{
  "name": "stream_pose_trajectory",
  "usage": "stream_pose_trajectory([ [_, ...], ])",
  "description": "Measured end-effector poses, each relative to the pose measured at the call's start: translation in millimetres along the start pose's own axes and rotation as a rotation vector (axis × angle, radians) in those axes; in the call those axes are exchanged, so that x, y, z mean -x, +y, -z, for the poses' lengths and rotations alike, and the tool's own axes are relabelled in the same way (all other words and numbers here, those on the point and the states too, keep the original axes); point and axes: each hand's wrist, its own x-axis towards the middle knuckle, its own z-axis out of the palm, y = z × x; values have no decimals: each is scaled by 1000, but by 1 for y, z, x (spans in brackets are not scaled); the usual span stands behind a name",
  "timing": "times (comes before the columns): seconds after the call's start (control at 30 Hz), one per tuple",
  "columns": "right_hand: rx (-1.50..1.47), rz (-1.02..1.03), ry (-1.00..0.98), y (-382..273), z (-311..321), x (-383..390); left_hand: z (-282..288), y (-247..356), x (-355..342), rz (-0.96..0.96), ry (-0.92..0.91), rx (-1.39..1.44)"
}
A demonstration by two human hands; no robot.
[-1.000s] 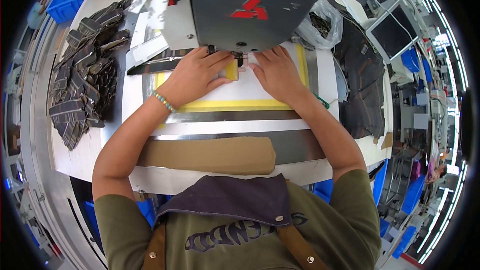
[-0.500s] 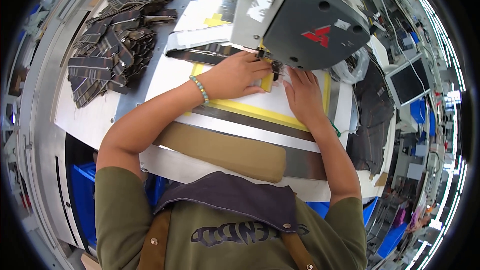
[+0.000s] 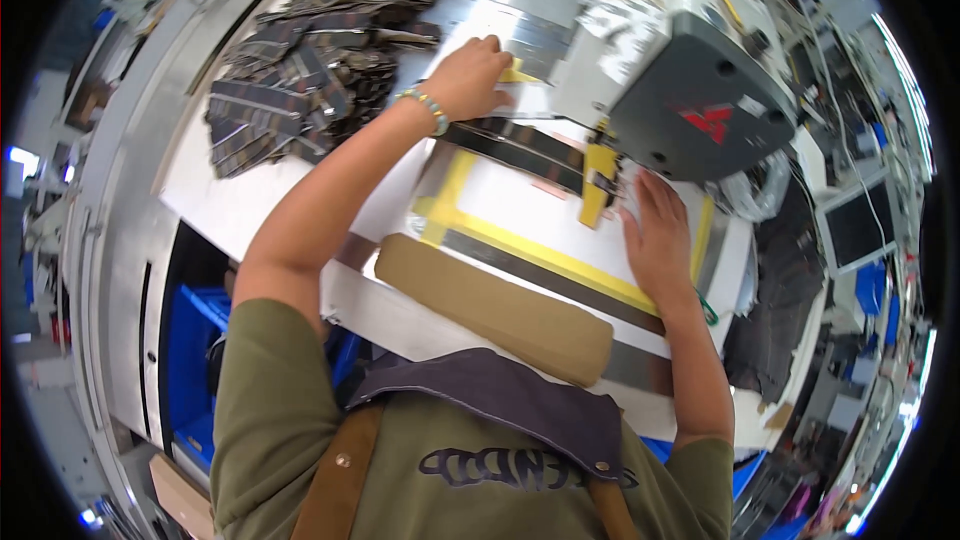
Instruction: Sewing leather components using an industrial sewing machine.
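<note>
Bench point(image 3: 230, 195) with a sewing machine, seen from above, the operator at its near edge. Striped strip point(image 3: 520, 153) lies on the white sheet point(image 3: 510, 215) in the bench's middle, slanting from beside the left wrist toward the machine head point(image 3: 690, 100); its right end meets the yellow guide point(image 3: 596, 208), set below the head. Yellow tape point(image 3: 550, 260) borders the sheet on its near side. Left hand point(image 3: 465, 80), a beaded bracelet point(image 3: 430, 110) at its wrist, is extended past the strip's left end, toward the bench's far edge; its fingers are bent and the thumb stands well apart from them, leaving a visible gap. Whether the fingertips touch anything beneath cannot be told. Right hand point(image 3: 660, 235) is spread low over the sheet, just right of the guide, with fingers outstretched close together toward the machine head and thumb parted slightly; no object shows in its grasp. Pile of striped cloth pieces point(image 3: 300, 60) occupies the bench's far left corner. Brown pad point(image 3: 490, 305) runs along the near edge. Dark cloth point(image 3: 775, 300) lies along the right edge, with a clear plastic bag point(image 3: 760, 185) beyond it and a monitor point(image 3: 860, 220) outward of that edge.
</note>
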Motion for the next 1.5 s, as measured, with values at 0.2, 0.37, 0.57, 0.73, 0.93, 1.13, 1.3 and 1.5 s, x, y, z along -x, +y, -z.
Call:
stream_pose_trajectory([
  [0.2, -34, 27, 19, 3, 1, 2, 6, -22, 10, 212, -34, 302],
  [0.37, -68, 24, 33, -7, 13, 2, 77, -19, 51, 253, 133, 224],
  [0.57, -1385, -356, -362, -72, 49, -2, 114, 69, 98, -100, 34, 397],
  [0.73, -1704, -705, -412, -107, 39, 1, 81, 149, 104, -384, -115, 410],
  [0.93, -1304, -541, -309, -79, 28, 21, 53, 164, 101, -567, -88, 508],
  [1.13, -732, -568, -53, -8, 42, 20, 44, 133, 94, -590, -88, 297],
  [1.3, -718, -342, -34, 9, 27, -18, 19, 138, 72, -724, -131, 447],
  [1.5, -534, -345, 65, 2, -2, -46, -6, 136, 48, -669, -29, 223],
])
